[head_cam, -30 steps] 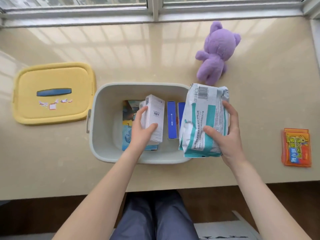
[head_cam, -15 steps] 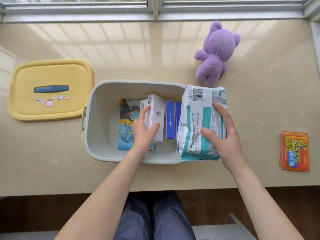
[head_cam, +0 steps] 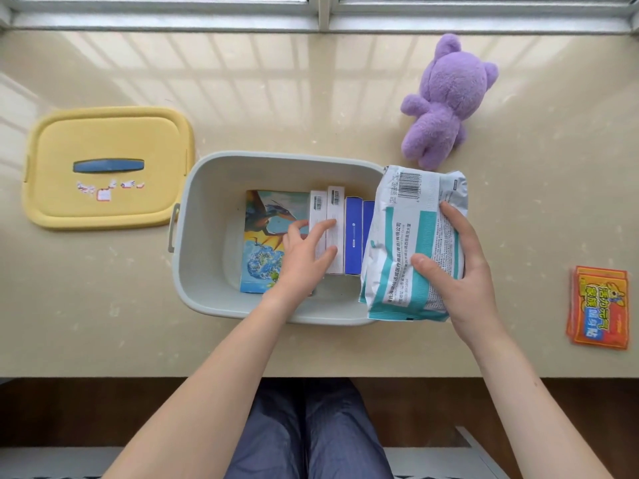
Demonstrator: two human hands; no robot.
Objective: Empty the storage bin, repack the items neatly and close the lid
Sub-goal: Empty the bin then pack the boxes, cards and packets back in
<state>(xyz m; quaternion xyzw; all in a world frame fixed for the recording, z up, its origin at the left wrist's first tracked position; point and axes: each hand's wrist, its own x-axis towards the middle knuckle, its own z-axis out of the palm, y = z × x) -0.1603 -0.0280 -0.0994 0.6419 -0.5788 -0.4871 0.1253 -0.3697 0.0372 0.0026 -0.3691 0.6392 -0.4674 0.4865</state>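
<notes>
Head view only.

Bin [head_cam: 186, 236] sits mid-table, nearer the near edge. Lid [head_cam: 107, 167] is off, flat on the table [head_cam: 276, 98] to the bin's left, just clear of it.

In the bin:
- book [head_cam: 266, 216] flat on the floor, left side
- two white boxes [head_cam: 332, 209] and two blue boxes [head_cam: 353, 233] on edge, in a row to the book's right

Left hand [head_cam: 304, 250] is down in the bin. Its fingers are fairly straight and laid on the white boxes, so it's pressing, not clasping. Right hand [head_cam: 463, 271] grasps the pack [head_cam: 408, 243], thumb on its face and fingers round the right edge. The pack hangs over the bin's right rim and isn't in yet.

Still outside: bear [head_cam: 442, 98] far right, orange packet [head_cam: 598, 305] near right.

Step, as I read it: slot the pack in at the right end. How I'd do it:
- Slide the box row left with the flat hand to open a gap at the right wall.
- Brace the boxes upright, or they'll likely domino onto the book.
- Turn the pack on edge and feed the near end in first. It looks like a soft bag, so it should squash rather than need forcing past the rim.

The pack hides the right wall, so I can't tell how much room is there. Leave headroom for the bear, or the lid may not seat.
</notes>
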